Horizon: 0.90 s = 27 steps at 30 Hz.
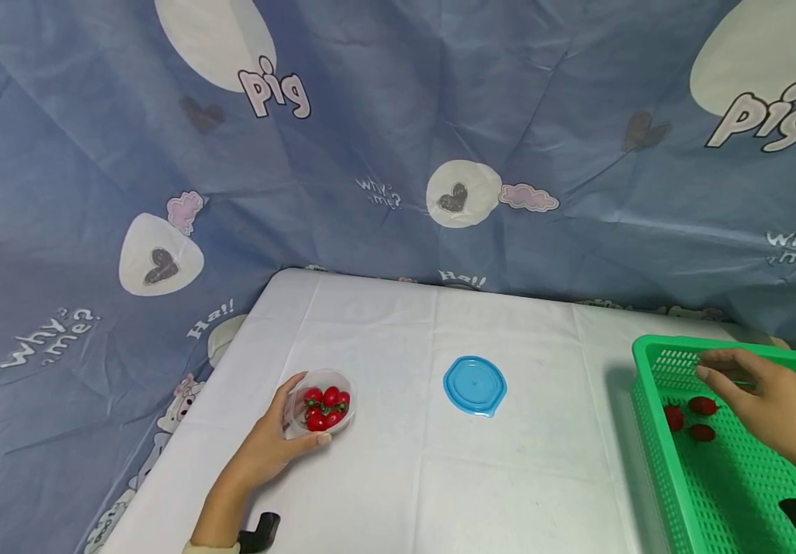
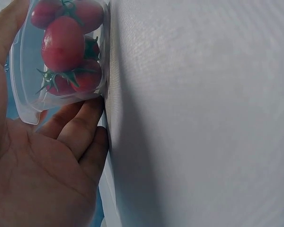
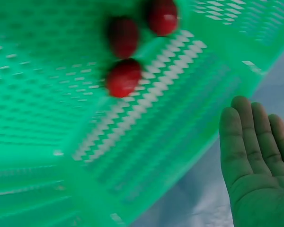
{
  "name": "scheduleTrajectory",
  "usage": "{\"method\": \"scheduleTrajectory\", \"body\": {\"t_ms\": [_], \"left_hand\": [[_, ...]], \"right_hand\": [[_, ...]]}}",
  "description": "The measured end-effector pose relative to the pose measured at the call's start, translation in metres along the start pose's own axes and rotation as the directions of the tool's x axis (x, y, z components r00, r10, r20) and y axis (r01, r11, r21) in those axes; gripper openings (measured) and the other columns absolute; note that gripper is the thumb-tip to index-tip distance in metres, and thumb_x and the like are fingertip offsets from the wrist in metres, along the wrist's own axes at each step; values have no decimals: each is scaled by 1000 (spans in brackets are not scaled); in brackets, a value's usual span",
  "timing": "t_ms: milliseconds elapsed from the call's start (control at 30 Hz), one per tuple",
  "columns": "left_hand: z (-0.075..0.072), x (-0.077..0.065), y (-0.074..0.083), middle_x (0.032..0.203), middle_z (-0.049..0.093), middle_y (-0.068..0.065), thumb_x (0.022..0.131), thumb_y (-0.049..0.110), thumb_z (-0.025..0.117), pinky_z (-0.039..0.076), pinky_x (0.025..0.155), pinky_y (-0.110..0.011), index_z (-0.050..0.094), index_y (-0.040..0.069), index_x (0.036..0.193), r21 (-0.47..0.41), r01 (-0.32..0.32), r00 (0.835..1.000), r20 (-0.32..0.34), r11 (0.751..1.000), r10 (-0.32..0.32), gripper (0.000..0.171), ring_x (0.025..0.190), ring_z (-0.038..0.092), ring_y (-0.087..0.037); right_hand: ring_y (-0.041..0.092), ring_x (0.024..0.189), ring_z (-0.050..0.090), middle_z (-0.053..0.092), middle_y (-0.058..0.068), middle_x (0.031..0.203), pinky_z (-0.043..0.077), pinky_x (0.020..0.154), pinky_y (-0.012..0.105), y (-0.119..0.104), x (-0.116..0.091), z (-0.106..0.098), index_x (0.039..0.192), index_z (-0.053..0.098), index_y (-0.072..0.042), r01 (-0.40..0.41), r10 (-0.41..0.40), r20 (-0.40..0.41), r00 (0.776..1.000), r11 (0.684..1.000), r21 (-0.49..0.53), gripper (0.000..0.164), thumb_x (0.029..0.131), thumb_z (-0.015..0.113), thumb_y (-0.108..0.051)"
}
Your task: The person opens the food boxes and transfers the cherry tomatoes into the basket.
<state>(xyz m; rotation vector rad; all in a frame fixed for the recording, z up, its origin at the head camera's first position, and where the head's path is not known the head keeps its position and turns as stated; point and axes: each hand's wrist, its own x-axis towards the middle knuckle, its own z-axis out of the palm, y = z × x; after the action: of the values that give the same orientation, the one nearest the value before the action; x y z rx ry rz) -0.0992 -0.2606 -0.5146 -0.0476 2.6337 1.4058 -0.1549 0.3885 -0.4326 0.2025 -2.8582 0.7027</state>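
Observation:
My left hand [image 1: 266,450] holds a small clear plastic tub [image 2: 22,78] on the left part of the table, thumb on one side and fingers around the other. Several red cherry tomatoes [image 1: 331,397] with green stems lie inside the tub. At the right, my right hand [image 1: 774,404] hovers over a green plastic basket [image 1: 671,462], its fingers relaxed and nothing in them. Three red cherry tomatoes [image 1: 703,405] lie in the basket, near its left side. In the right wrist view that hand's fingers are extended.
A blue round lid [image 1: 475,385] with a small tab lies on the white tablecloth [image 1: 508,477] between the tub and the basket. Behind and to the left of the table hangs a blue printed cloth [image 1: 342,131].

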Motion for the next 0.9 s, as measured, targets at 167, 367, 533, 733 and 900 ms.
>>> {"method": "scheduleTrajectory", "body": {"t_ms": [167, 367, 533, 733, 900], "left_hand": [[1, 0, -2, 153, 33, -13, 71, 49, 83, 20, 104, -69, 16, 41, 151, -3, -3, 1000, -5, 1000, 3, 105, 138, 36, -32], [1, 0, -2, 153, 33, -11, 71, 47, 83, 22, 106, -67, 16, 42, 151, -26, -1, 1000, -1, 1000, 1, 105, 138, 36, -30], [0, -1, -2, 153, 34, -11, 70, 47, 84, 22, 107, -65, 16, 44, 150, -39, 4, 1000, -1, 999, -4, 105, 138, 37, -30], [0, -1, -1, 152, 35, -13, 71, 46, 83, 23, 106, -66, 17, 39, 152, -32, -18, 1000, -7, 999, 18, 104, 138, 34, -34], [0, 0, -1, 151, 36, -11, 71, 45, 84, 23, 106, -66, 18, 41, 151, -28, -18, 1000, -14, 999, 18, 104, 138, 35, -31]], "right_hand": [[-21, 81, 49, 65, 13, 110, 50, 64, 19, -30, 7, -9, 119, 63, -12, 45, -45, -6, 999, 997, 67, 28, 95, 63, -27], [-18, 87, 55, 68, 2, 113, 43, 66, 5, -66, 14, -7, 121, 65, -22, 105, -108, 11, 994, 984, 144, 30, 91, 69, -26], [-9, 96, 62, 67, -1, 118, 47, 70, 7, -88, 23, -3, 125, 64, -27, 202, -218, 44, 975, 952, 231, 37, 90, 71, -18], [-3, 102, 63, 66, -3, 122, 50, 74, 12, -115, 33, 9, 129, 61, -28, 221, -268, 113, 957, 922, 318, 40, 90, 70, -20], [6, 102, 66, 66, -4, 121, 52, 79, 18, -146, 50, 28, 131, 59, -21, 292, -361, 151, 920, 890, 350, 43, 89, 71, -24]]}}
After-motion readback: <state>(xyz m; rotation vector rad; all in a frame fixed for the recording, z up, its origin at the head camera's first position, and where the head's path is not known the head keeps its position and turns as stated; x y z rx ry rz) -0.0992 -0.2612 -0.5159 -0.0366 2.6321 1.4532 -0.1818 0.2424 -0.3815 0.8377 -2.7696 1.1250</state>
